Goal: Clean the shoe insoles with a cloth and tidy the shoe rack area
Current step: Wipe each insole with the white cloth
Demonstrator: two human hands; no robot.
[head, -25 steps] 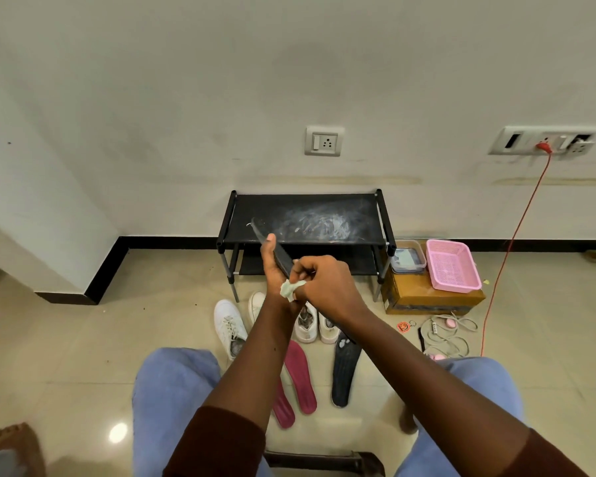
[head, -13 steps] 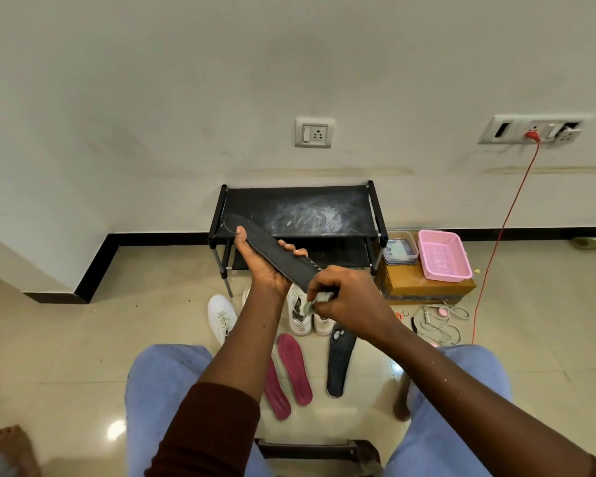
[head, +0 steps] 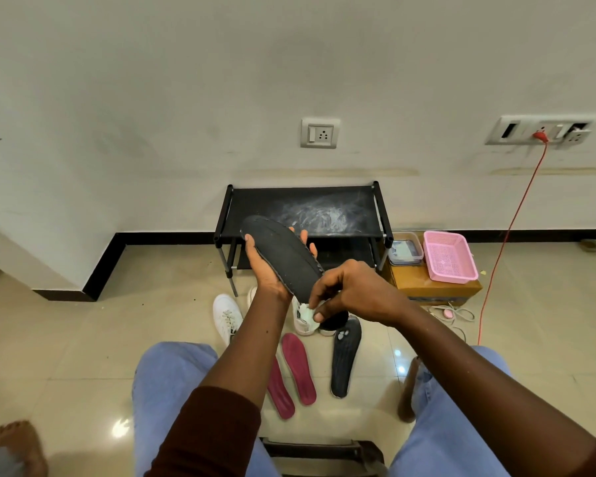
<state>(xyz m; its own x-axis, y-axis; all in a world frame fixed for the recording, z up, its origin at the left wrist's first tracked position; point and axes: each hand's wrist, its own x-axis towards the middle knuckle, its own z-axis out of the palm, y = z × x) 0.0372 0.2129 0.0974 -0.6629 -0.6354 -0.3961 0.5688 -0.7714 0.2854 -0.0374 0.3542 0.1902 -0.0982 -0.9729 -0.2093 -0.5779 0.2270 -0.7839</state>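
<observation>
The black insole (head: 283, 258) is gripped by the left hand (head: 265, 275), a cloth (head: 305, 314) pinched in the right hand (head: 353, 294) — under hard wiping it could be buckled or dropped.

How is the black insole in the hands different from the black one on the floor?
The held black insole is up in the air, gripped by the left hand; the floor black insole lies flat on the tiles. The right hand holds a cloth at the held one; nothing touches the floor one. Both are black.
</observation>
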